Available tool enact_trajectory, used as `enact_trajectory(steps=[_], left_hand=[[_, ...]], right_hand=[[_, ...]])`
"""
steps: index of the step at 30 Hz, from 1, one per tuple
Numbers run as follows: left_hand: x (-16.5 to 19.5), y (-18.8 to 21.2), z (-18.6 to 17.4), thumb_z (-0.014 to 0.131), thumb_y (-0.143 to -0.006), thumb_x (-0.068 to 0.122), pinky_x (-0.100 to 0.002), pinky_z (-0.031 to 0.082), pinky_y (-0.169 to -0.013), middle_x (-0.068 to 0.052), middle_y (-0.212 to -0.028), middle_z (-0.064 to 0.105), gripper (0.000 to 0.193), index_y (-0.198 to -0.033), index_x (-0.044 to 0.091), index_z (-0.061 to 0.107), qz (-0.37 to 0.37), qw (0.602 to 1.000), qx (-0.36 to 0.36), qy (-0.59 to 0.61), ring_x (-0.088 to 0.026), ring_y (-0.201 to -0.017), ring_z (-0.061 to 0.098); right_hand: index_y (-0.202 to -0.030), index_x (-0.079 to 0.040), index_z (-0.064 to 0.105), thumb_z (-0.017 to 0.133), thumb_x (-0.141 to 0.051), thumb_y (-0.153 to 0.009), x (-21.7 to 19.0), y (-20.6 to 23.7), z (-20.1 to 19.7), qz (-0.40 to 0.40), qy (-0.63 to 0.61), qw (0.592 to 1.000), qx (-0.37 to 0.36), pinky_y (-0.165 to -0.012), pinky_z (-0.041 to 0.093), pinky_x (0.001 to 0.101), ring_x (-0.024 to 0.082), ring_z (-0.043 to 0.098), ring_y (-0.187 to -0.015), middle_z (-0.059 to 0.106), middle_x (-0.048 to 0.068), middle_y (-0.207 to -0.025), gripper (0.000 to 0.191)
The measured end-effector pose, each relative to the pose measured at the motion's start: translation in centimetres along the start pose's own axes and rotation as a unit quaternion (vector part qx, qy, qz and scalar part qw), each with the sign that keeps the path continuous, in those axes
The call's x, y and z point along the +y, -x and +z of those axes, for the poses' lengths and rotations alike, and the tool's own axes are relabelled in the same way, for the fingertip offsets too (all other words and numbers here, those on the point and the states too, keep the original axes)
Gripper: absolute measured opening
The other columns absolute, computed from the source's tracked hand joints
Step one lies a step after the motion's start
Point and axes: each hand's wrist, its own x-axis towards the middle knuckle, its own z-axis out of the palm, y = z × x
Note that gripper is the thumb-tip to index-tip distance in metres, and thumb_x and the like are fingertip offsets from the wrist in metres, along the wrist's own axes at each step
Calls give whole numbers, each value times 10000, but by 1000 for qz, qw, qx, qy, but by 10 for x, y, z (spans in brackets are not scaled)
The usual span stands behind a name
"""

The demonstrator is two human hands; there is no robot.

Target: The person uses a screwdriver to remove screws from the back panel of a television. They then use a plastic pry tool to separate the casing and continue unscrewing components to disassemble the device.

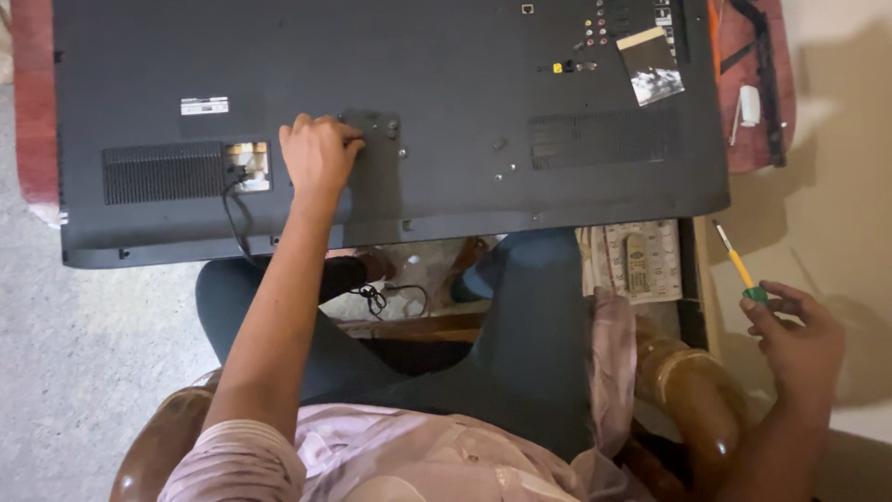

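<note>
Grey speckled floor (84, 353) fills the lower left of the frame, and a pale wall or panel runs down the right side. Across the upper half lies a large flat television (390, 121), face down, its black back panel turned up toward the camera. A slotted vent (163, 172) sits at the left of the panel with a black cable (232, 218) leaving a small socket beside it and dropping over the lower edge; a second vent (604, 138) shows at the upper right, below a cluster of ports and a loose dark square of plastic film (650, 65).

The left hand (318, 153) rests near the middle of the back panel, fingers curled down in a narrow grip at the corner of the raised mounting plate (376, 163), where several screw heads show; whether it pinches a screw cannot be told. The right hand (799, 339) is well apart, at the lower right of the frame, off the television, closed around the green handle of a small screwdriver (739, 268) whose yellow shaft points up and left.

Below the television's edge, the person's dark trousers and pink striped shirt fill the centre bottom. A grey remote control (636, 262) lies on a printed sheet at the centre right, just under the television.
</note>
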Motion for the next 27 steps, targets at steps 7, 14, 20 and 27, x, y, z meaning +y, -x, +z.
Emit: enact_trajectory(steps=[7,14,20,27], left_hand=[[70,26,-28,759,-923,282,-249,473,-782,27,-1011,813,210,-1063,135,811,-241,722,-97,641,-64,-815,624],[197,80,-90,774,-915,119,-245,492,-731,-36,-1006,780,267,-1175,63,790,-249,497,-271,786,-83,-775,596],[228,83,-125,775,-921,70,-239,547,-897,-22,-1082,728,250,-1169,35,779,-99,585,-229,772,-89,-1010,671],[233,81,-145,818,-885,65,-216,522,-768,-34,-1045,753,238,-1121,97,806,-23,723,-172,669,-77,-917,657]], right_hand=[[-1425,-81,645,771,-176,-971,-39,23,24,-2,-237,972,-6,-642,455,209,65,608,-808,663,-30,-1024,481],[-1002,-60,616,773,-82,-917,-151,97,124,-57,-449,882,-128,-546,436,226,111,596,-649,657,33,-816,180],[-1041,-40,622,802,-12,-890,-210,119,123,-112,-438,883,-129,-549,459,206,98,626,-671,727,111,-944,237],[-1082,-55,593,762,56,-886,-204,119,119,-118,-481,858,-134,-560,456,197,82,605,-672,718,105,-960,282]])
